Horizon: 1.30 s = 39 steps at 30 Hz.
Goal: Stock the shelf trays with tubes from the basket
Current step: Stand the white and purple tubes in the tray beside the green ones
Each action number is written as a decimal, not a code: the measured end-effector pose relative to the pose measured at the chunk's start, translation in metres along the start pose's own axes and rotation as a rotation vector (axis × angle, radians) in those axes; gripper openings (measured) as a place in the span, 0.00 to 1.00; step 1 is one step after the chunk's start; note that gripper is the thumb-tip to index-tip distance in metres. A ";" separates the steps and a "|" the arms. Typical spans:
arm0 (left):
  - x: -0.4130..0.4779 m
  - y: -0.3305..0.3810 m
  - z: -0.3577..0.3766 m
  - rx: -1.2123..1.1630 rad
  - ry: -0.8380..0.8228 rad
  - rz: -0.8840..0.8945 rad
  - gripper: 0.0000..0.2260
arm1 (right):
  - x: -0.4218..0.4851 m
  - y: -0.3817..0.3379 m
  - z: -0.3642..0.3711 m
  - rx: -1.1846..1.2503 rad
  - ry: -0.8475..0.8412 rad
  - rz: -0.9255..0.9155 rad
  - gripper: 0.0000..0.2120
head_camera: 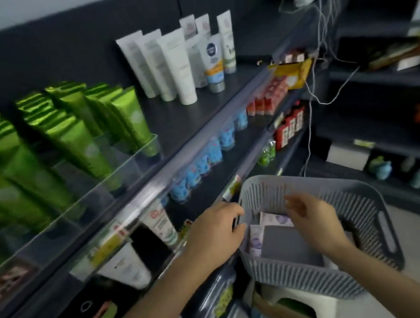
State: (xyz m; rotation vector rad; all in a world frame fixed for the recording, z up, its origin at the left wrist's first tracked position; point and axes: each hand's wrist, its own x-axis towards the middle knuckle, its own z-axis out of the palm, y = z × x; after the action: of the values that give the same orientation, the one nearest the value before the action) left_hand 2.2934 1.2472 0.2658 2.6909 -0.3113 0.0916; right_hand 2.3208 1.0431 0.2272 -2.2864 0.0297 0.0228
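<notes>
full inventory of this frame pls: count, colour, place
green tubes: many, green, clear trays on top shelf, left
clear trays: several, transparent, top shelf left
white tubes: about eight, white, top shelf centre, upright
blue packs: a row, blue, second shelf
red boxes: several, red, second shelf right
basket: one, grey, lower right
pale tubes: few, lilac-white, inside basket
left hand: one, grips basket's left rim
right hand: one, inside basket, grasp unclear

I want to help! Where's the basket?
The grey basket is lower right in the head view, beside the shelves, left hand on its rim, right hand inside.
</notes>
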 end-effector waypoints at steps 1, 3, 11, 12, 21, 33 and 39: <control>0.014 0.003 0.016 0.002 -0.042 -0.006 0.10 | 0.006 0.019 -0.003 -0.008 -0.002 0.058 0.04; 0.041 0.007 0.049 -0.013 -0.115 -0.035 0.09 | 0.016 0.055 -0.009 -0.024 0.004 0.135 0.05; 0.121 -0.008 0.172 -0.263 -0.301 -0.457 0.05 | 0.074 0.179 -0.010 -0.169 -0.202 0.472 0.14; 0.128 -0.013 0.185 -0.313 -0.295 -0.545 0.05 | 0.081 0.190 -0.005 -0.179 -0.240 0.505 0.12; 0.153 -0.057 0.278 -0.197 -0.563 -0.803 0.10 | 0.119 0.235 0.053 -0.420 -0.588 0.591 0.19; 0.155 -0.082 0.325 0.072 -0.693 -0.708 0.17 | 0.113 0.247 0.123 -0.576 -0.534 0.641 0.20; 0.153 -0.087 0.324 0.073 -0.706 -0.697 0.15 | 0.109 0.247 0.127 -0.432 -0.551 0.564 0.13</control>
State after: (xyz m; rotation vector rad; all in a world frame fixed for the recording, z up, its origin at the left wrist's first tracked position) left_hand 2.4675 1.1565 -0.0463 2.6445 0.4488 -1.0675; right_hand 2.4222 0.9756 -0.0453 -2.5391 0.4131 1.0323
